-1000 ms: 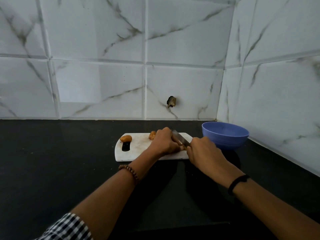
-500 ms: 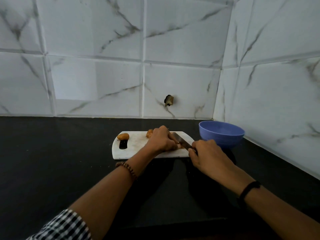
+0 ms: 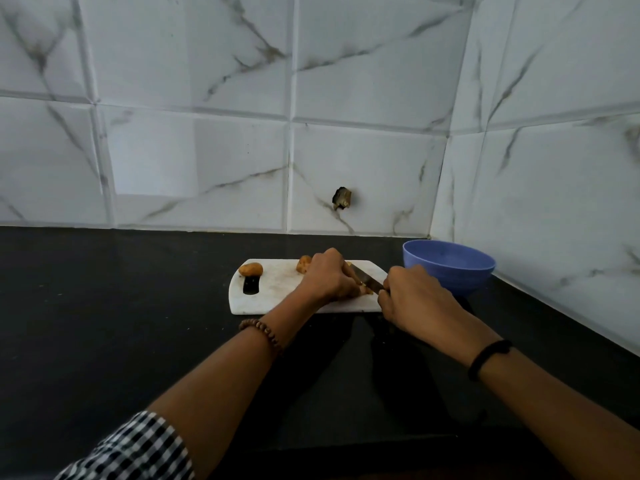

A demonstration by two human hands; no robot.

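Little differs from half a second ago: my right hand [image 3: 414, 299] still grips the knife [image 3: 367, 279], drawn back a touch. My left hand [image 3: 329, 278] stays curled over the brown piece [image 3: 364, 289] under the blade, at the right end of the white cutting board [image 3: 277, 292]. One lump [image 3: 250, 269] lies by the board's slot and a second lump [image 3: 304, 264] lies behind my left hand. The board rests on the black tabletop [image 3: 104, 323], with a blue bowl [image 3: 448, 268] just to its right and marbled tiles [image 3: 207, 150] behind.
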